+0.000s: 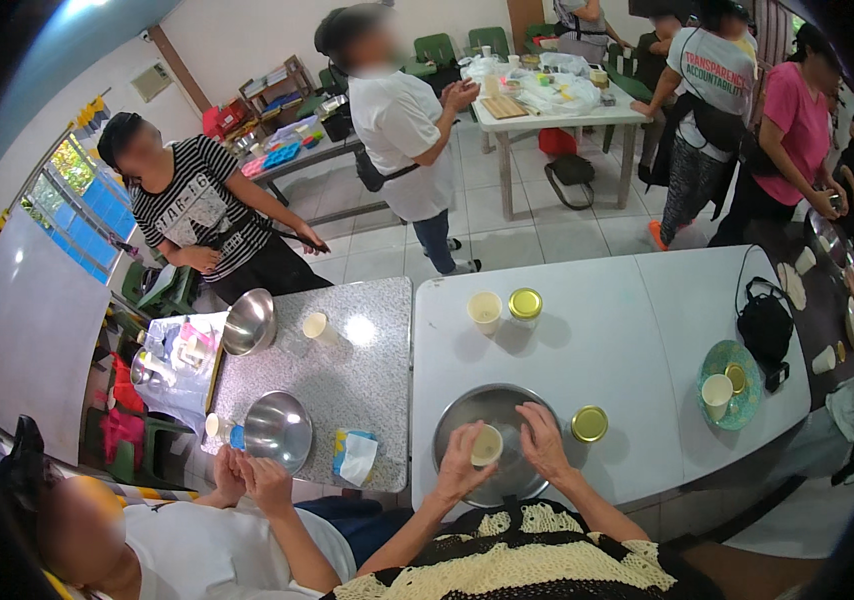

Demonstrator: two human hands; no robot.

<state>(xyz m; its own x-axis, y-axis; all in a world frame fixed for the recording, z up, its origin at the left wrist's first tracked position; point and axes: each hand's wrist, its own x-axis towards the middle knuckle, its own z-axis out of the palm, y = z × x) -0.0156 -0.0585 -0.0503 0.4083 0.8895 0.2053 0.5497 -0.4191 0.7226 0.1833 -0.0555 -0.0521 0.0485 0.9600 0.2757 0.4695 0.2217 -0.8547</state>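
My left hand (458,467) holds a pale paper cup (488,446) over the wide metal bowl (499,398) on the white table. The cup is tilted so that its mouth shows; what it contains is too small to make out. My right hand (545,447) is over the bowl's right side, apart from the cup, with its fingers stretched out and nothing visible in them. Just right of the bowl is a jar with a gold lid (589,424). Beyond the bowl stand another paper cup (485,312) and a glass jar with a gold lid (525,304).
At the right, a green patterned plate (744,412) bears a cup and a gold lid, near a black bag (765,325). A speckled table (347,385) adjoins at left, with metal bowls (278,430) and a tissue pack (355,456). A person in white sits close on my left.
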